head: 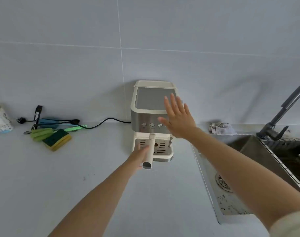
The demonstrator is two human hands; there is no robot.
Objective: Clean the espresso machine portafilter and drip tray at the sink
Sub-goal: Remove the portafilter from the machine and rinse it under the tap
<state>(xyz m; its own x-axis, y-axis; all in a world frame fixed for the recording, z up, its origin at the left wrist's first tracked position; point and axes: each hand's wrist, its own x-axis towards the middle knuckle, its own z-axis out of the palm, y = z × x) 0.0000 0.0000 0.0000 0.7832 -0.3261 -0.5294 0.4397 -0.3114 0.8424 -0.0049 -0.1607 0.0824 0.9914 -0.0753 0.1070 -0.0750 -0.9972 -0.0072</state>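
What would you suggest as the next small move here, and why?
Probably rest the right hand on the espresso machine to brace it: the left hand holds the portafilter handle, not yet twisted out, and the right hovers open.

1 espr. mach. (150, 100), 1 sponge (57, 140)

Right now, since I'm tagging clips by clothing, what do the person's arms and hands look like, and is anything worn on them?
The left hand and the right hand have no gloves, and no watch or bracelet shows at either wrist. Both forearms are uncovered. The only clothing is a pale cream sleeve on the right upper arm, at the lower right corner.
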